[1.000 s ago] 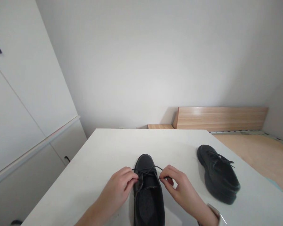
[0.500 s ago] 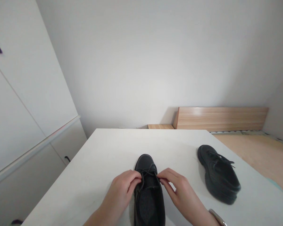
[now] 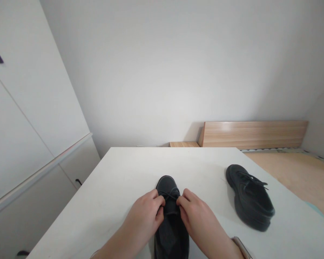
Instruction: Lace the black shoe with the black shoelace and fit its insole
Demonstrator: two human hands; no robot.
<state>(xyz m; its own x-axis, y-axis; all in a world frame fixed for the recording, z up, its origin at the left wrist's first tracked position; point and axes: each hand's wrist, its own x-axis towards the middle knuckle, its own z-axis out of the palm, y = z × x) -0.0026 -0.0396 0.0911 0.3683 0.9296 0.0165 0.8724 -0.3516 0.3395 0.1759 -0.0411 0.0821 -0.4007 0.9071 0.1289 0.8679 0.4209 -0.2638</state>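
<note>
A black lace-up shoe [image 3: 172,233] rests on the white table in front of me, toe pointing away and opening toward me. Its thin black shoelace [image 3: 169,195] crosses over the front of the shoe. At the left side of the lacing, my left hand [image 3: 148,212] is closed, thumb and fingers pinching the shoelace. My right hand [image 3: 196,214] pinches the shoelace on the opposite side, fingers bent against the shoe. The lace ends are hidden by the fingers. A matching black shoe [image 3: 250,198], its lace tied, stands apart to the right.
The white table [image 3: 118,172] reaches toward a pale wall. White cabinets [image 3: 29,144] with dark handles line the left. Beyond the table's right edge is a wooden headboard [image 3: 253,135] with a tan bed surface [image 3: 288,172]. A band [image 3: 241,247] is around my right wrist.
Both hands have moved inward and closed more tightly at the sides of the lacing. The fingers are more curled than before. The other shoe stays in place.
</note>
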